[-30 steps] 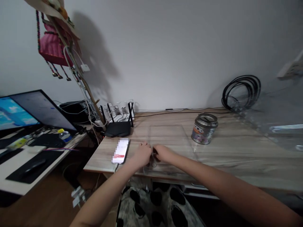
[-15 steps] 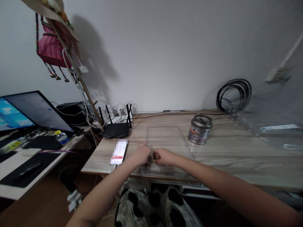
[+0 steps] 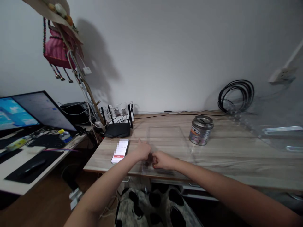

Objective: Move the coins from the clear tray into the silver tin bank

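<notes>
My left hand [image 3: 143, 150] is over the left edge of a clear plastic panel or shallow box [image 3: 169, 138] lying on the wooden desk. One of its fingers sticks up while the rest curl inward. Close beside it, my right hand [image 3: 163, 160] has its thumb and fingers bent together in a pinch, low over the same clear piece. Whatever sits between the fingertips of either hand is too small and blurred to name. A phone [image 3: 120, 151] with a lit screen lies left of my left hand.
A printed metal tin [image 3: 201, 130] stands right of the clear piece. Behind the phone is a black router [image 3: 117, 130]. A coiled black cable [image 3: 236, 94] leans on the wall, near a large clear plastic sheet [image 3: 267, 126] at right. Monitors [image 3: 44, 110] stand at left.
The view has shifted slightly. My right hand's fingers have turned downward and inward, staying close to my left hand, which keeps nearly the same place.
</notes>
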`<action>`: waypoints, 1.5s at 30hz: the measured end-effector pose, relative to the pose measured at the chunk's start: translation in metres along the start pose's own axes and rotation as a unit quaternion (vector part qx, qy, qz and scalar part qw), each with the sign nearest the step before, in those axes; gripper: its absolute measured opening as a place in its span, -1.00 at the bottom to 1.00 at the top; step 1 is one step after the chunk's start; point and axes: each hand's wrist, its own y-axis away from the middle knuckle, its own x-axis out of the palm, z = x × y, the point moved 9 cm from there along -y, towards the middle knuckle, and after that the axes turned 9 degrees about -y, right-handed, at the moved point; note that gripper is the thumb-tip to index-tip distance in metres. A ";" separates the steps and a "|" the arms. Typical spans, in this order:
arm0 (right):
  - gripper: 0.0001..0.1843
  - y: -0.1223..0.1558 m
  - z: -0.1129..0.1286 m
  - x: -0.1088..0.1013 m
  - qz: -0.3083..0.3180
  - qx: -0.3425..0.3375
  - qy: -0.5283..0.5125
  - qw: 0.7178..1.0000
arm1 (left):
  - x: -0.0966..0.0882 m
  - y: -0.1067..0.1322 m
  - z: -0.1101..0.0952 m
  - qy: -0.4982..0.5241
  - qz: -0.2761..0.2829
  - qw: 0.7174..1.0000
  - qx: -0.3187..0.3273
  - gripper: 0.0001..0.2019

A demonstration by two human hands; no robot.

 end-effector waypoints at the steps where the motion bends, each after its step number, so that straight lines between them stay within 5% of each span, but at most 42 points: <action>1: -0.83 0.000 0.001 0.002 0.001 0.002 0.005 1.000 | 0.000 0.000 0.000 0.003 -0.002 1.000 0.000 -0.80; 12: -0.87 -0.003 -0.003 0.003 0.033 0.000 0.042 0.999 | -0.006 0.019 -0.003 0.043 -0.093 0.992 0.071 -0.72; 19: -0.91 0.004 -0.007 0.000 0.012 -0.004 0.023 1.000 | 0.000 0.026 -0.023 -0.026 -0.012 0.995 0.095 -0.80; 29: -0.96 0.043 -0.020 -0.071 -0.109 0.015 -0.033 0.993 | -0.006 0.029 -0.031 -0.041 -0.014 0.992 0.117 -0.83; 34: -0.95 0.056 -0.031 -0.079 -0.123 0.030 -0.085 0.988 | 0.005 0.028 -0.026 0.007 0.050 0.990 0.130 -0.87; 37: -0.94 0.060 -0.033 -0.081 -0.127 0.030 -0.101 0.986 | 0.007 0.023 -0.022 0.074 0.043 0.987 0.135 -0.89; 39: -0.96 0.063 -0.033 -0.090 -0.139 0.026 -0.109 0.984 | -0.004 0.013 -0.016 0.212 -0.011 0.973 0.093 -0.88; 40: -0.98 0.064 -0.031 -0.098 -0.152 0.021 -0.112 0.982 | -0.010 0.007 -0.011 0.317 -0.044 0.946 0.056 -0.88; 41: -0.96 0.065 -0.029 -0.107 -0.167 0.012 -0.114 0.979 | -0.016 0.002 -0.003 0.448 -0.087 0.890 -0.002 -0.89; 42: -0.92 0.066 -0.026 -0.117 -0.180 0.002 -0.116 0.977 | -0.016 -0.004 0.003 0.583 -0.112 0.803 -0.061 -0.90; 45: -0.80 0.065 -0.015 -0.134 -0.184 -0.026 -0.126 0.974 | -0.001 -0.025 -0.029 0.885 -0.046 0.437 -0.154 -0.83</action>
